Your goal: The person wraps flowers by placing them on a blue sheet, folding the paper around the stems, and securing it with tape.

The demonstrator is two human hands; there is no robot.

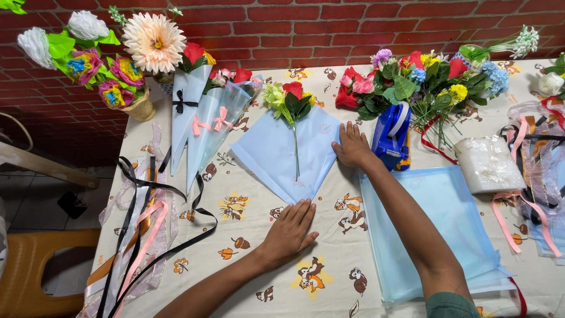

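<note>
While both hands lie flat on the table, the light blue wrapping sheet [276,154] is the thing they work on, and I tell every place from this sheet. It is laid like a diamond, with one corner pointing toward the person and one toward the brick wall. On its middle lies a small flower sprig [292,100] — red and yellow-green blooms at the far end, thin stem running straight down toward the near corner, so the long axis goes from the wall side to the person. The right hand [352,147] rests with spread fingers on the right corner of the sheet, palm down, pressing and not grasping anything. The left hand [290,229] is also open and flat, holding nothing; it lies on the tablecloth [235,259] just below the near corner of the sheet, its fingertips touching or almost touching the edge — I cannot tell which. So the stem end lies between the two hands, a little nearer to the left one, and the blooms are farther away from both. Just right of the sheet, beside the right hand, stands a blue tape dispenser [389,136]. Farther right and nearer to the person lies a stack of the same blue sheets [435,224] under the right forearm. To the left of the sheet lean finished cone bouquets [203,118] with small bows, and farther left loose ribbons [141,235] lie over the table edge.
</note>
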